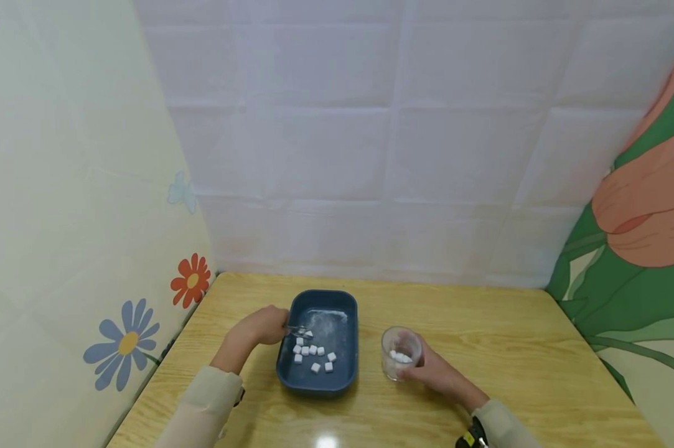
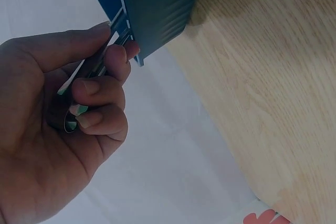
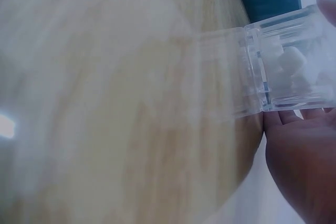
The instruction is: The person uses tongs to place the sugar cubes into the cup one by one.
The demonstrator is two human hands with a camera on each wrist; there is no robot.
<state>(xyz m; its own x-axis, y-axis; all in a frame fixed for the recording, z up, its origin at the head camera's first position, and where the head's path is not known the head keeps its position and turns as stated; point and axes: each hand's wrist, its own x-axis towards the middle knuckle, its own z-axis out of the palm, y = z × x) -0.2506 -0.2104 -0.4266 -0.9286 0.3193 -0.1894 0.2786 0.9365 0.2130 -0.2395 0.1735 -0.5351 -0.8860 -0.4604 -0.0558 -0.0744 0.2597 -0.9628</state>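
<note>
My left hand (image 1: pixel 269 324) grips metal tongs (image 2: pixel 89 66) at the left rim of a dark blue tray (image 1: pixel 345 367). The tongs' tips reach over the rim, right at a white cube (image 1: pixel 308 334) near the tray's left side. Several more white cubes (image 1: pixel 313 350) lie loose on the tray floor. To the right of the tray, my right hand (image 1: pixel 430 368) holds a clear glass (image 1: pixel 389 354) with fingers and thumb around its side. White cubes (image 3: pixel 293 61) sit inside that glass, which stands upright on the table.
The wooden table (image 1: pixel 482 323) meets a white cloth backdrop (image 1: pixel 370 155) at its far edge. A cloth with printed flowers (image 1: pixel 128 342) hangs at the left, and another with large tulips (image 1: pixel 650 199) at the right. White powder marks the tray's far floor.
</note>
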